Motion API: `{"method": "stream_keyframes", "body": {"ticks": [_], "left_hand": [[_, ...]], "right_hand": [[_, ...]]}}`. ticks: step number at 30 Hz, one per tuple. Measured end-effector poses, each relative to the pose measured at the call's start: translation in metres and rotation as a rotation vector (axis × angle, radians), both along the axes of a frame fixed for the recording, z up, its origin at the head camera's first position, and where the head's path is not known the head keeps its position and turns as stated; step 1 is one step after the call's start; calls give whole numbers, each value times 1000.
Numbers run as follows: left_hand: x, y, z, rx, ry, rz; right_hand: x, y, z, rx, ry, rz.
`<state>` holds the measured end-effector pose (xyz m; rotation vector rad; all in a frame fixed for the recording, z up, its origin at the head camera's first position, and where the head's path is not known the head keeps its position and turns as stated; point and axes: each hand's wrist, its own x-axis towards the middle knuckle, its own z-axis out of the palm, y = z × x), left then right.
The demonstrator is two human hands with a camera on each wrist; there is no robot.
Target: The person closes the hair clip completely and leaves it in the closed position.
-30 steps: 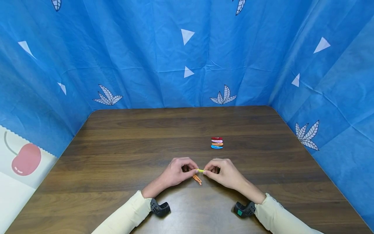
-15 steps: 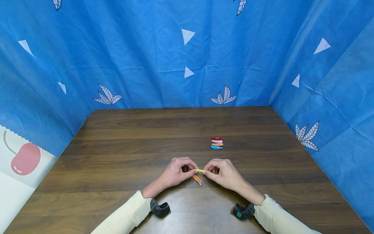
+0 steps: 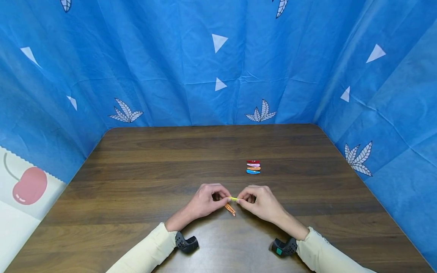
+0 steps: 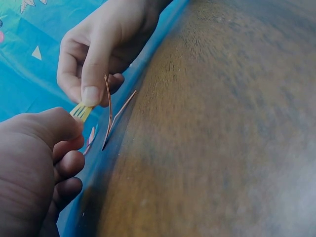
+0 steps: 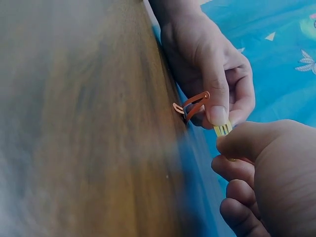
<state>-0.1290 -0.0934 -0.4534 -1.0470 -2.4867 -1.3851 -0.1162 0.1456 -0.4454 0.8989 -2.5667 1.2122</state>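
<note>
Both hands meet near the middle of the table in the head view, with a yellow snap hair clip [image 3: 233, 198] between them. My left hand [image 3: 211, 198] pinches its left end between thumb and index finger. At the other end, the thumb and fingertips of my right hand [image 3: 261, 203] hold the clip. The fingers hide both of its ends, while slots show in its middle [image 5: 223, 129]. Beside the left fingertips is an orange snap hair clip [image 3: 230, 209], its two parts spread apart [image 4: 109, 116]; the left hand partly covers it in the head view.
Farther back, several hair clips lie in a row: red [image 3: 253, 162], pink [image 3: 253, 165], orange [image 3: 253, 168] and blue [image 3: 253, 171]. They rest on a dark wooden table [image 3: 153, 163]. A blue patterned curtain [image 3: 170, 57] hangs along its back and sides.
</note>
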Motion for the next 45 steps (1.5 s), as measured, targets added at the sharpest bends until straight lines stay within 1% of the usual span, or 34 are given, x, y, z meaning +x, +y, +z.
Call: {"method": "stream_keyframes", "body": {"ticks": [10,21,33,39,45], "left_hand": [[0,0,-1,3,0,-4],[1,3,-1,11,4,0],[1,3,-1,20,-24,-5],[2,3,-1,30,-24,1],[1,3,-2,41,-15,12]], "right_hand": [[1,0,0,3,5,-8],[-1,1,1,17,-46,5],[-1,1,-1,-16,-55,4],[-2,1,-2,-45,-57,1],[-2,1,-3,-50,-58,0]]}}
